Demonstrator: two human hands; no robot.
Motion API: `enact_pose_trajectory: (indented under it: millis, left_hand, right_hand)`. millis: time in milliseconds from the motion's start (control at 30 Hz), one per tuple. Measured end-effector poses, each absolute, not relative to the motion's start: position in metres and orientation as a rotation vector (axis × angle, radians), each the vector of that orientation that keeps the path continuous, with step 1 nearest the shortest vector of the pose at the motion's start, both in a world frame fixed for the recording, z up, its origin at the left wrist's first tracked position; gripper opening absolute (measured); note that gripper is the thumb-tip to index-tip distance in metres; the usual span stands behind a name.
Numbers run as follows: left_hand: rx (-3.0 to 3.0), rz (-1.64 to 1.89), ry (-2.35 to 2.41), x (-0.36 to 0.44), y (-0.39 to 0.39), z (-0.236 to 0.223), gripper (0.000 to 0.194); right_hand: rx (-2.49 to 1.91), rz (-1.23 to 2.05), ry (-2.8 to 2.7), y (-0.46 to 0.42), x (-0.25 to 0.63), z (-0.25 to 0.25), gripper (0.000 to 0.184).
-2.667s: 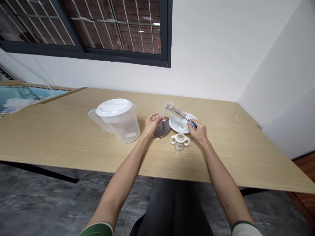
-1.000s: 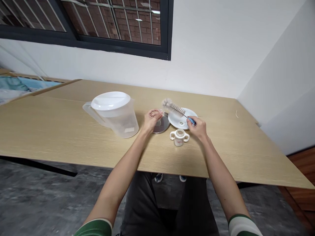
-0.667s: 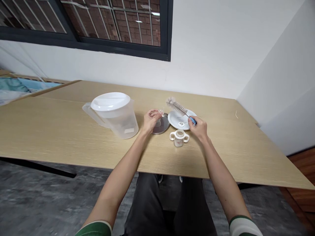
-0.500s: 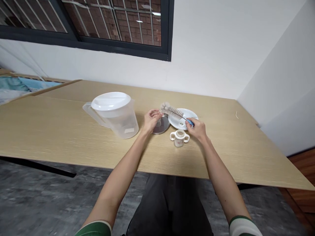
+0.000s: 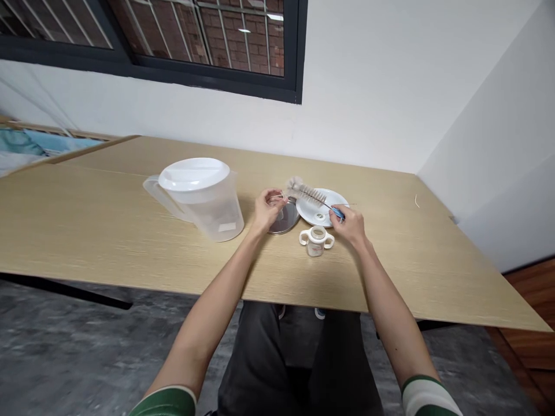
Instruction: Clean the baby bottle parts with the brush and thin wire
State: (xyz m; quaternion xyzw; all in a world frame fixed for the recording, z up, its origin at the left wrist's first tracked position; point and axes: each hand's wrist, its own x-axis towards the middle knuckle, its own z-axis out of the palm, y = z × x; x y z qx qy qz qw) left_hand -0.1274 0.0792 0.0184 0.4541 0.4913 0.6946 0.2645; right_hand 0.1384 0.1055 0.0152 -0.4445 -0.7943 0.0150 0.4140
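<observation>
**View:** head, looking forward and down over both forearms at a pale wood-grain table [image 5: 87,225].

**Right hand** [image 5: 349,225]: closed, pinching the blue handle of a bottle brush [image 5: 306,195] between thumb and fingers.

**Brush:** its wire stem angles up and left from the grip, with the pale, fluffy bristles over the plate's near-left rim, not inside any vessel.

**Left hand** [image 5: 269,210]: curled, fingertips pinched on a small clear piece [image 5: 281,199], too small and see-through to identify. It sits just left of the bristles.

**Under the grips:** a round steel lid [image 5: 286,223] lies beneath the left hand, and a white plate [image 5: 337,200] lies beneath the brush, a small white ring [image 5: 319,216] on it.

**Just below the right grip:** a white two-handled cup [image 5: 317,249] stands upright, apart from both hands.

**Left of the left hand:** a clear plastic pitcher [image 5: 212,219] stands with a white lid [image 5: 193,173] on top.

**Progress:** brush and clear piece are both in hand, close together but not touching; the cup and pitcher are untouched.
</observation>
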Motion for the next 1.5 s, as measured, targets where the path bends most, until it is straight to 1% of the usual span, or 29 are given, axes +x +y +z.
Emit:
enact_pose_trajectory:
  millis: [67,233,367,500,600,733,833,933,1100,1233,1300,1367,1400,1500]
  left_hand:
    - [1.228,1.871,1.347,-0.127,0.077,0.021,0.039]
    - [1.252,1.852,1.347,-0.125,0.074,0.025,0.046]
    - [1.262,1.874,1.362,-0.128,0.076,0.025,0.041]
    - [1.233,1.907,1.38,-0.137,0.078,0.024,0.045]
    - [1.335,1.784,1.554,-0.145,0.078,0.021,0.043]
    - [1.714,1.522,1.835,-0.148,0.078,0.012,0.031]
    - [1.899,1.312,1.921,-0.146,0.08,0.006,0.027]
    - [1.942,1.213,1.896,-0.144,0.084,-0.001,0.027]
    - [1.896,1.252,1.858,-0.141,0.09,-0.007,0.029]
    - [1.882,1.311,1.795,-0.136,0.087,-0.004,0.034]
    - [1.905,1.335,1.764,-0.134,0.084,0.0,0.027]
    - [1.932,1.4,1.78,-0.133,0.081,0.005,0.014]
    - [1.938,1.439,1.803,-0.132,0.079,0.008,0.012]
    - [1.914,1.51,1.89,-0.128,0.075,0.014,0.025]
  right_hand:
    - [-1.161,0.028,-1.966,0.107,0.14,0.015,0.032]
    - [-1.104,0.044,-1.944,0.107,0.141,0.017,0.035]
    - [-1.098,0.04,-1.992,0.107,0.141,0.015,0.035]
    - [-1.155,-0.001,-1.942,0.11,0.144,0.014,0.036]
    - [-1.174,-0.007,-1.881,0.111,0.146,0.016,0.038]
    - [-1.178,-0.022,-1.841,0.11,0.146,0.019,0.039]
    - [-1.187,-0.038,-1.834,0.108,0.145,0.022,0.038]
    - [-1.201,-0.034,-1.836,0.107,0.144,0.024,0.036]
    - [-1.196,-0.027,-1.843,0.106,0.143,0.024,0.034]
    - [-1.216,-0.012,-1.857,0.107,0.144,0.025,0.033]
    - [-1.228,-0.008,-1.835,0.108,0.147,0.027,0.033]
    - [-1.257,-0.006,-1.77,0.11,0.149,0.028,0.033]
    - [-1.272,-0.001,-1.724,0.111,0.151,0.029,0.034]
    - [-1.297,0.026,-1.578,0.115,0.154,0.03,0.036]
